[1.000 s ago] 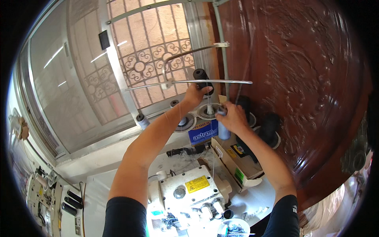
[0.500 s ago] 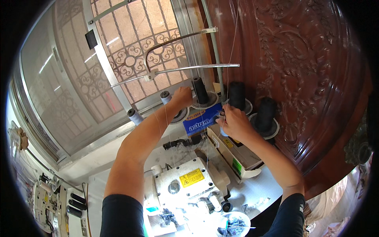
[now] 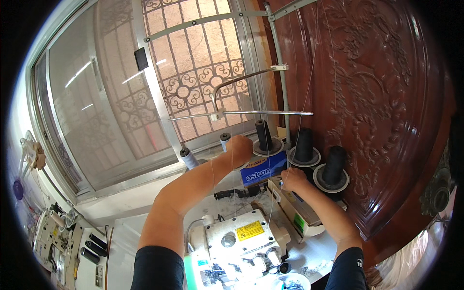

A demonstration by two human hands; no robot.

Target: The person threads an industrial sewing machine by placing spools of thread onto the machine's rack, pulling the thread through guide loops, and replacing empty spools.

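My left hand point(image 3: 240, 151) reaches up between a pale thread cone point(image 3: 225, 138) and a black thread cone point(image 3: 262, 135). Its back faces me and the fingers curl over; whatever is in them is hidden. Over the end of an open cardboard box point(image 3: 289, 212), my right hand point(image 3: 294, 179) has its fingers pinched together, with a small pale bit at the tips that I cannot name. Beside it stands a blue box point(image 3: 263, 169). Two more black cones, one nearer point(image 3: 334, 165) and one behind point(image 3: 304, 145), sit on round holders. Below my arms is a white sewing machine point(image 3: 237, 239), brightly lit.
A metal thread-guide bar point(image 3: 261, 113) crosses above my hands, fixed to an upright pole point(image 3: 285, 92), with fine threads running down. Behind is a barred window point(image 3: 198, 63). A carved wooden panel point(image 3: 372, 96) rises at right. Another machine point(image 3: 50, 237) stands far left.
The view has shifted, so everything sits lower and further right. My right hand has moved down, away from the black cone to the cardboard box. My left hand stays by the cones.
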